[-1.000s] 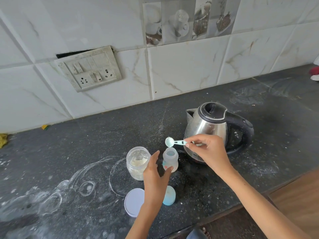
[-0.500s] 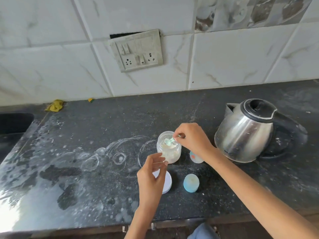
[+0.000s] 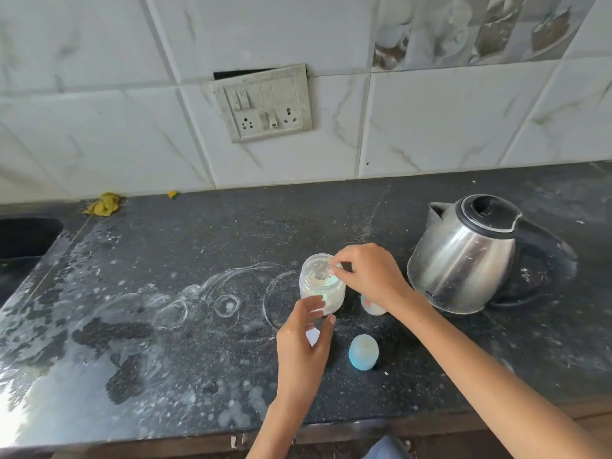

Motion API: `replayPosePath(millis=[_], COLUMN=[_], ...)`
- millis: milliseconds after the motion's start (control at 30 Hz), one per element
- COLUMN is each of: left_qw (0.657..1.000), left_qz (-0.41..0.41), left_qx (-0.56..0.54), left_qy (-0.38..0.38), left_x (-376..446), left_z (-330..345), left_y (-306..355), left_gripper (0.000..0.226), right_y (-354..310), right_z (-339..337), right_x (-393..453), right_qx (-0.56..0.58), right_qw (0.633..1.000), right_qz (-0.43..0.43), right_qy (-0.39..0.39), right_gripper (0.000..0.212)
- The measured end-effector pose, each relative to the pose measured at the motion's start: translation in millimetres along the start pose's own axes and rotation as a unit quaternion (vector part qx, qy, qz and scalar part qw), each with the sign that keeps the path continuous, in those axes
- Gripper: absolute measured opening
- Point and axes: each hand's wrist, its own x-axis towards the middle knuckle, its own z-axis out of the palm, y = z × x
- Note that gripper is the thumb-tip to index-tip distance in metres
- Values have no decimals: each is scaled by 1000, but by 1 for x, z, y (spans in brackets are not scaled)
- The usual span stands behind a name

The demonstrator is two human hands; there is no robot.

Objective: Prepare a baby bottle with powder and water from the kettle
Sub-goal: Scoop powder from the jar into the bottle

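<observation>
A clear powder jar (image 3: 318, 279) stands open on the black counter (image 3: 205, 246). My right hand (image 3: 369, 276) pinches a small teal scoop (image 3: 332, 279) whose bowl is down inside the jar's mouth. My left hand (image 3: 306, 336) curls around the jar's lower front, fingers touching or just off the glass. The small baby bottle (image 3: 372, 308) stands right of the jar, mostly hidden under my right wrist. Its blue cap (image 3: 363, 352) lies on the counter in front. The steel kettle (image 3: 463, 256) with a black lid sits at the right.
The jar's white lid (image 3: 313, 336) lies under my left hand, mostly hidden. Powder rings and smears cover the counter to the left. A sink edge (image 3: 26, 240) is at far left, a yellow cloth (image 3: 102, 204) by the wall, and a socket panel (image 3: 261, 102) above.
My right hand carried the scoop from above the bottle leftward and dipped it into the jar. My left hand left the bottle and came to the jar. The camera view shifted left.
</observation>
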Motion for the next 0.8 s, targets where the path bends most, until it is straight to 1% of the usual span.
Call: replayPosePath(millis=[67, 167, 300, 367, 467, 600, 700, 800], left_qw=[1000, 999, 995, 995, 994, 989, 987, 987], left_qz=[16, 25, 33, 18, -15, -79, -99, -120], left_qx=[-4, 4, 41, 46, 64, 103, 110, 106], left_qy=[-13, -48, -81, -92, -89, -71, -56, -34], left_x=[-1, -1, 7, 14, 27, 38, 42, 44], left_z=[8, 28, 57, 70, 86, 103, 116, 126], left_y=[4, 11, 20, 25, 29, 32, 30, 31], left_gripper=[30, 35, 52, 60, 75, 90, 89, 76], right_y=[8, 20, 40, 50, 67, 93, 114, 135], right_z=[-7, -18, -32, -41, -60, -87, -104, -120], right_x=[-18, -46, -80, -95, -114, -131, -138, -139], right_qx=[51, 110, 121, 115, 117, 105, 87, 37], right_qw=[997, 987, 981, 982, 980, 974, 966, 954], right_qz=[24, 54, 59, 50, 51, 37, 17, -10], right_qy=[54, 102, 139, 142, 151, 195, 241, 298], right_gripper=[17, 13, 10, 10, 11, 9, 8, 8])
